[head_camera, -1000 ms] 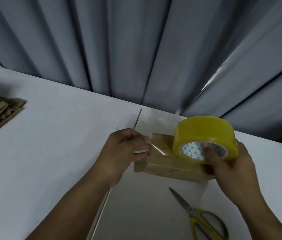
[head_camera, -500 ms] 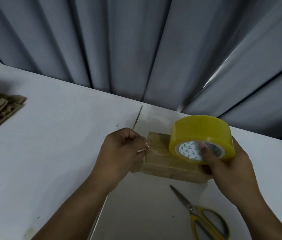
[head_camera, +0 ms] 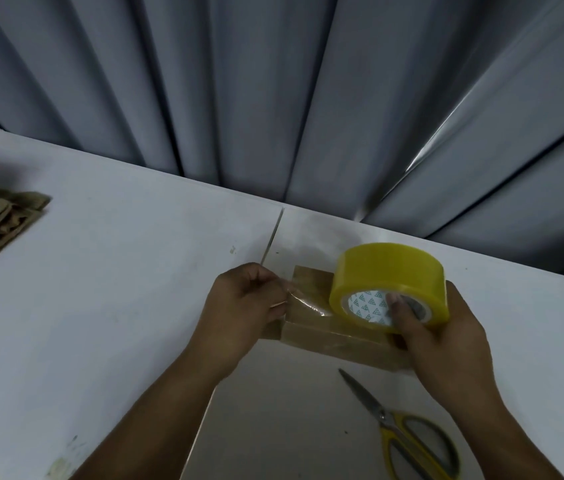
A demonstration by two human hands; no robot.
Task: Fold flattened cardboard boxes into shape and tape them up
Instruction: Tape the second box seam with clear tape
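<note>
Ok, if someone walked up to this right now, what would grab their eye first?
The big yellow tape roll, gripped by the right hand over the small cardboard box mid-table. Next, the left hand pinching the clear tape end at the box's left end, and the yellow-handled scissors lying at near right.

Left hand [head_camera: 246, 306] pinching what seems the tape end; right hand [head_camera: 447, 344] gripping yellow tape roll [head_camera: 391, 271] above cardboard box [head_camera: 329, 341].

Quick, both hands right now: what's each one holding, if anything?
Left hand: pinches the free end of the clear tape strip.
Right hand: grips the yellow roll of packing tape.
</note>
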